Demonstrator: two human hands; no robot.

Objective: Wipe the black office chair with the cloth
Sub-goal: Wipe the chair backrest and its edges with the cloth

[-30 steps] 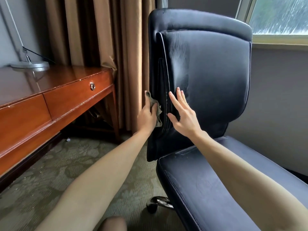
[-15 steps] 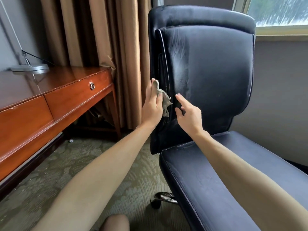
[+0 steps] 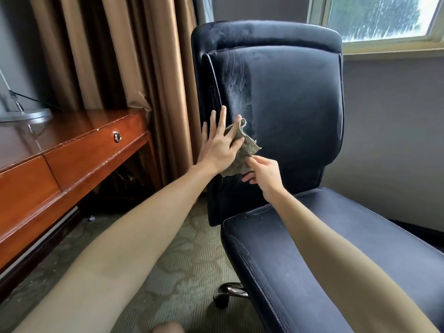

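Chair (image 3: 288, 116) seat lies nearest, beside a desk (image 3: 84, 150). Above the seat, the right hand (image 3: 264, 173) pinches the lower edge of the cloth (image 3: 243, 152) between thumb and forefinger. Just beyond, the left hand (image 3: 219, 145), fingers straight and spread, presses the cloth against the backrest's left edge. Curtain (image 3: 156, 56) and window (image 3: 384, 15) stand behind.

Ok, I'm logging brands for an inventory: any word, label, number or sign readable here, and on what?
None. No readable text shows on the chair, the cloth, the desk, the lamp base or the window.
The drawer pull is too small to tell any marking.
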